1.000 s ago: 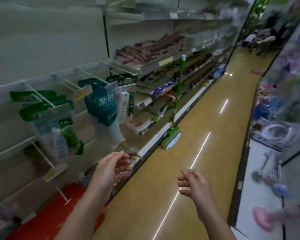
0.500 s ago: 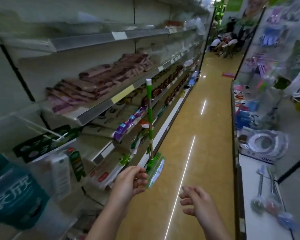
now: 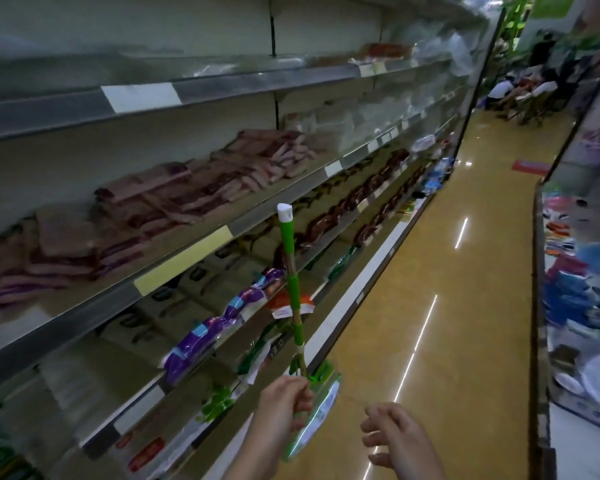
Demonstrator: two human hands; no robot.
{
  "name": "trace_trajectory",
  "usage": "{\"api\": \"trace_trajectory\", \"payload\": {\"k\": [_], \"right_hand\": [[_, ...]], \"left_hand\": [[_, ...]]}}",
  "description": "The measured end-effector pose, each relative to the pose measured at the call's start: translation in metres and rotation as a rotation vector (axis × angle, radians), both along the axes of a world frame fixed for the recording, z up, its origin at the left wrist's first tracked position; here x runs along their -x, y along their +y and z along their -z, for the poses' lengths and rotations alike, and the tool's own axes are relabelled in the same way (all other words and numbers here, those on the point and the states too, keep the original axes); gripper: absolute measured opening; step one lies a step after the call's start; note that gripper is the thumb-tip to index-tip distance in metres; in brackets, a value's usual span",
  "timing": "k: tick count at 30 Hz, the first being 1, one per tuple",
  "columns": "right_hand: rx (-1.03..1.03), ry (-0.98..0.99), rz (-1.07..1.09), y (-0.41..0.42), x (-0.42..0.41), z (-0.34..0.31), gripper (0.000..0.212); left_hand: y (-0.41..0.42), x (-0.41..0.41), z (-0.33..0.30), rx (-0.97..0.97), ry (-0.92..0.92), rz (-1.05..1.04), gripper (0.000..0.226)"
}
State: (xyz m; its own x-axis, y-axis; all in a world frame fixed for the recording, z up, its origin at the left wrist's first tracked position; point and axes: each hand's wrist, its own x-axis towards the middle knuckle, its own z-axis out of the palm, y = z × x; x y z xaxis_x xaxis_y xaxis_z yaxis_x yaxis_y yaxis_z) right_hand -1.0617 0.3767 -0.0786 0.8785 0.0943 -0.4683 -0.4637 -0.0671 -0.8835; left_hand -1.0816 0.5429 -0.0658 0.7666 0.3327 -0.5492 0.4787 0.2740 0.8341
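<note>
A mop (image 3: 293,292) with a green, banded pole and a white cap stands upright against the left shelving. Its flat head (image 3: 321,408) sits in a clear and green wrapper low in the aisle. My left hand (image 3: 284,400) grips the pole just above the head, fingers curled round it. My right hand (image 3: 395,441) hovers to the right of the mop head over the floor, fingers loosely bent and holding nothing.
Long metal shelves (image 3: 187,258) on the left carry pinkish folded packs, purple packets and boxed goods. A low display (image 3: 586,306) of colourful wares lines the right side. The yellow floor (image 3: 447,271) runs ahead to a red mat (image 3: 530,167) and several people (image 3: 520,91).
The view has moved forward along the aisle up to the mop. My left hand has reached the pole and closed round it. My right hand stays open beside it.
</note>
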Motion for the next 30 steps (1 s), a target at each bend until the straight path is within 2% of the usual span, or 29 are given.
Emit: {"api": "trace_trajectory", "payload": {"k": [3,8,13,17,19,25,28,30], "right_hand": [[0.004,0.011,-0.101,0.011,-0.057,0.0,0.015],[0.032,0.036,-0.246,0.043,-0.16,0.01,0.022],[0.094,0.014,-0.335,0.086,-0.255,0.019,0.02],[0.187,-0.04,-0.49,0.119,-0.31,0.024,0.013],[0.216,-0.079,-0.566,0.14,-0.333,0.024,0.013],[0.212,-0.194,-0.751,0.195,-0.375,0.023,0.007],[0.257,-0.273,-0.749,0.204,-0.387,0.025,0.026],[0.302,-0.365,-0.769,0.204,-0.393,0.026,0.031]], "left_hand": [[0.002,-0.043,0.009,-0.01,0.045,-0.049,0.016],[0.027,-0.123,0.029,0.023,0.156,-0.149,0.01],[0.063,-0.211,0.057,-0.009,0.172,-0.209,0.009],[0.085,-0.268,0.063,0.0,0.16,-0.297,0.006],[0.094,-0.291,0.062,-0.038,0.157,-0.32,0.001],[0.114,-0.335,0.064,-0.149,0.115,-0.345,0.012],[0.115,-0.345,0.063,-0.181,0.063,-0.361,0.014],[0.114,-0.352,0.065,-0.245,0.054,-0.338,0.016]]}}
